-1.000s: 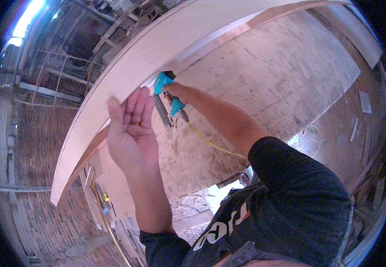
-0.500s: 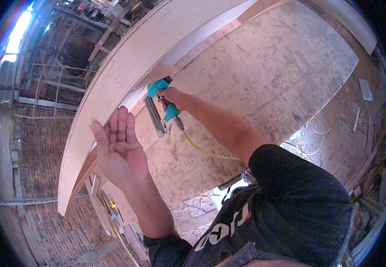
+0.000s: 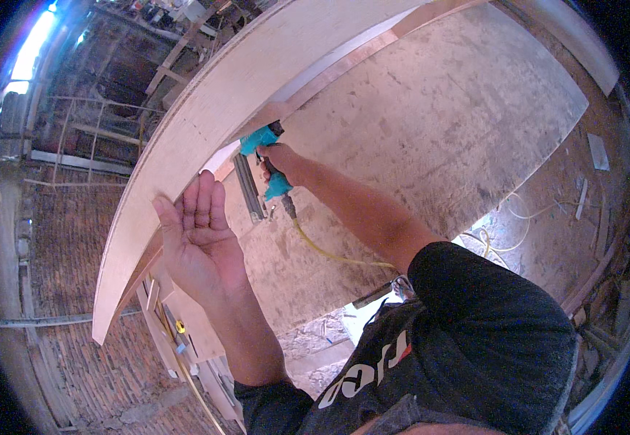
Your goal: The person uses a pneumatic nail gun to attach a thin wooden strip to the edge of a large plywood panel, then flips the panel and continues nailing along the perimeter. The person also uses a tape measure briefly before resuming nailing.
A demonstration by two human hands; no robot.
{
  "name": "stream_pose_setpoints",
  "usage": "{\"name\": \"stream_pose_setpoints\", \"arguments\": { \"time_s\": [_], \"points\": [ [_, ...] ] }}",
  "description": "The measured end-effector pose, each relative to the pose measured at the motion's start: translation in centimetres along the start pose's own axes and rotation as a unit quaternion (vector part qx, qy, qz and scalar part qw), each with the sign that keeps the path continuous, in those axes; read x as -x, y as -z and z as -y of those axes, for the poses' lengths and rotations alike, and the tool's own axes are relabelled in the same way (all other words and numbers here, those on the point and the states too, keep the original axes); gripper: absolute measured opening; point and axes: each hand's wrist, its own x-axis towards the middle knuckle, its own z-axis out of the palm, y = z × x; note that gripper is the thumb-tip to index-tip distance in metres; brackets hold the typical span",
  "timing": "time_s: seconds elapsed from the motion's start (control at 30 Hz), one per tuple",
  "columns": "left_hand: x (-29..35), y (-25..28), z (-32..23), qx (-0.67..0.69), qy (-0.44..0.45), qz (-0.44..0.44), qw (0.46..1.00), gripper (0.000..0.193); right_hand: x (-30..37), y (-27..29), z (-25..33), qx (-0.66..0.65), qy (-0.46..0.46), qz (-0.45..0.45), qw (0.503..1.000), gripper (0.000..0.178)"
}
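My right hand (image 3: 280,163) is wrapped round the grip of a teal air nail gun (image 3: 260,138). Its nose is up against the inner side of a long, pale plywood strip (image 3: 184,138), and its dark straight magazine points down toward me. From the foot of the grip runs a yellow air hose (image 3: 315,248). To the left, my left hand (image 3: 202,246) is palm-up with its fingers stretched out. Its fingertips touch the strip's lower edge, and the thumb lies over the strip's face. The spot where the nose meets the wood is partly hidden.
A large, stained wooden board (image 3: 431,123) spreads under the work. Past its right edge, loops of hose (image 3: 503,243) and wood scraps lie on the floor. A yellow tape measure (image 3: 180,326) sits among boards at lower left. Behind the strip stands a brick wall (image 3: 68,254).
The nail gun has shifted very slightly along the strip, still in my right hand. My left hand stays at the strip's edge. The whole view has tilted a little.
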Motion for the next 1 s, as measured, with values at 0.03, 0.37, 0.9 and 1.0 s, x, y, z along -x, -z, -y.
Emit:
{"name": "stream_pose_setpoints", "arguments": {
  "time_s": [0.03,0.37,0.9,1.0],
  "points": [
    [-0.3,0.0,0.0,0.003,-0.005,0.001,1.000,0.051,0.2,0.3,-0.3,0.010,-0.003,0.005,1.000,0.028],
    [0.5,1.0,0.9,0.029,0.007,0.016,0.999,0.045,7.9,8.5,-0.5,0.426,0.019,0.041,0.904,0.030],
    [8.3,4.5,3.9,0.045,0.140,0.081,0.986,0.039,56.9,13.7,11.3,0.529,0.108,-0.384,0.749,0.046],
    [11.4,6.3,5.2,0.090,0.193,0.068,0.975,0.030,66.4,13.0,16.3,0.567,0.121,-0.423,0.696,0.043]
  ]
}}
